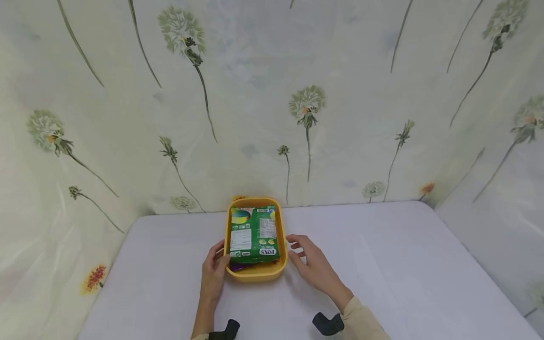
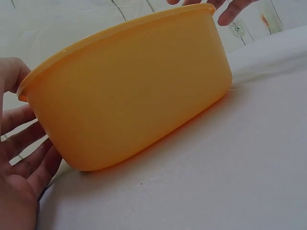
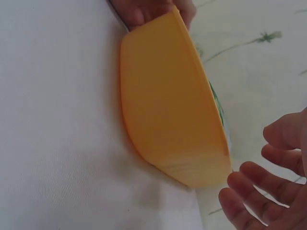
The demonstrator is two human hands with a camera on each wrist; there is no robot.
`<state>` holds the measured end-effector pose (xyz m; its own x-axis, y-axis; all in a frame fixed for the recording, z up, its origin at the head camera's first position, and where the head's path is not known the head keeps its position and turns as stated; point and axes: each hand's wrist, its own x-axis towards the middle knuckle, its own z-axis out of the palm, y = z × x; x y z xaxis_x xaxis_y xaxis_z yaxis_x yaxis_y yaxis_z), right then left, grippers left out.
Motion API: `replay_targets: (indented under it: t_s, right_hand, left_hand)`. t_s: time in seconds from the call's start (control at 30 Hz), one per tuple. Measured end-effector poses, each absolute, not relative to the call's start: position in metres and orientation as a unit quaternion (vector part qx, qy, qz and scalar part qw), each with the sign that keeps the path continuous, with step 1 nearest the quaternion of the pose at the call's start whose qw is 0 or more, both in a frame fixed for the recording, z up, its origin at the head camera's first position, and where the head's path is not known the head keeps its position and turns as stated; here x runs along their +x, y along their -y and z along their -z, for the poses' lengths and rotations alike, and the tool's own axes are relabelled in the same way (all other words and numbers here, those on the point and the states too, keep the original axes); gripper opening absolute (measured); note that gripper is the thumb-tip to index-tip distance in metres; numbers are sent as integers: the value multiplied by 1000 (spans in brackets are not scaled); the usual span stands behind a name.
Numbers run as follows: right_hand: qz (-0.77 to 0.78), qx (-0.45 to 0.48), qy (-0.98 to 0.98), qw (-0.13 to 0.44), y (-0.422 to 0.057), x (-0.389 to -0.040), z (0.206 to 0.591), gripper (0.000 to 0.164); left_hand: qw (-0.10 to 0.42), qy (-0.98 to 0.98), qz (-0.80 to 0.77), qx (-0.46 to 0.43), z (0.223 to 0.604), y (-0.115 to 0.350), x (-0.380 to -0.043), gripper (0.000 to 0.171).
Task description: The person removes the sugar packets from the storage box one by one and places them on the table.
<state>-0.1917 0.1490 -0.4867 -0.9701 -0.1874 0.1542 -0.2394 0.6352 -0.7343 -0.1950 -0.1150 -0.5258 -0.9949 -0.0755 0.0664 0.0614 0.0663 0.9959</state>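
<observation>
A yellow plastic basin (image 1: 255, 277) with rounded corners sits on the white table, close to the back wall. Inside lies a green FOX'S candy bag (image 1: 255, 236), with part of a purple packet (image 1: 240, 267) showing beneath it. My left hand (image 1: 214, 273) holds the basin's left side, thumb at the rim and fingers against the outer wall, as the left wrist view shows. Just off the right rim is my right hand (image 1: 316, 269), its fingers loosely bent and holding nothing. In the right wrist view a gap shows between most of its fingers (image 3: 268, 184) and the basin.
A white cloth (image 1: 382, 264) covers the table. Behind it rises a wall covering (image 1: 255, 118) printed with dandelions, which also runs along both sides. Black wrist mounts (image 1: 328, 324) show at the bottom of the head view.
</observation>
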Motion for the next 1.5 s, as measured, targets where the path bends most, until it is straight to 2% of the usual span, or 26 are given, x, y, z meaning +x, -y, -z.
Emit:
replay_targets:
  t_s: [0.47,0.7,0.87,1.27,1.5]
  right_hand:
    - [-434,129,891,31,-136,-196,481,34]
    - [-453,133,881,26,-127,-197,476,32]
    - [-458,116,881,33,-121,-199,474,29]
    - [-451,94,887,-4,-106,-201,466,40]
    - [-456,77,886,-10,-94,-206,457,36]
  left_hand:
    - [46,738,673,17,525,114,-197,43]
    - [64,730,681,11,556,117,-209,41]
    - [72,735,674,8,559,115,-210,40]
    - [61,737,673,10,559,119,-209,40]
    - [68,740,669,11,559,118,-209,40]
